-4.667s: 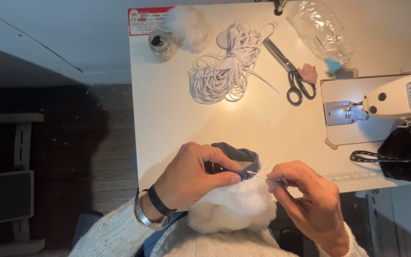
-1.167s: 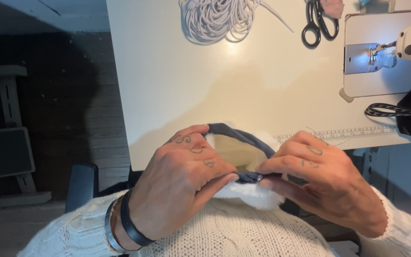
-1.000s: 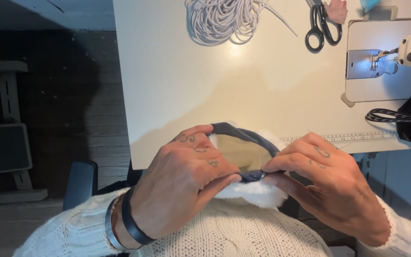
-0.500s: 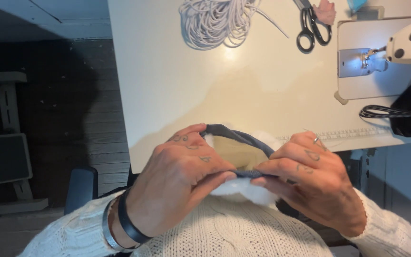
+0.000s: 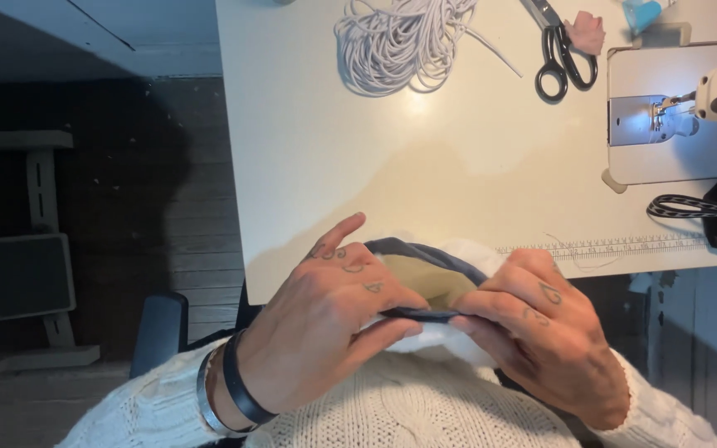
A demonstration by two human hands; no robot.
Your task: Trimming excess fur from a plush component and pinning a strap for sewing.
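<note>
My left hand (image 5: 325, 332) and my right hand (image 5: 541, 332) meet at the table's near edge, both pinching the dark grey fabric rim (image 5: 425, 251) of a small pouch-like piece. The rim forms an open loop between the hands. White fluffy stuffing (image 5: 433, 338) shows beneath and behind the rim, partly hidden by my fingers. My left wrist wears dark and silver bracelets. My sleeves are cream knit.
On the cream table (image 5: 334, 166) lie a bundle of white cord (image 5: 400, 41), black-handled scissors (image 5: 562, 50) and a small pink scrap (image 5: 587, 33). A sewing machine (image 5: 690, 108) with a lit needle area stands at right, a black strap (image 5: 690, 207) beside it. Dark wooden floor at left.
Earlier my hands worked stuffing under the grey fabric lower down; the view has since tilted. Over the last second both hands keep pinching the rim, fingers shifting slightly closer together.
</note>
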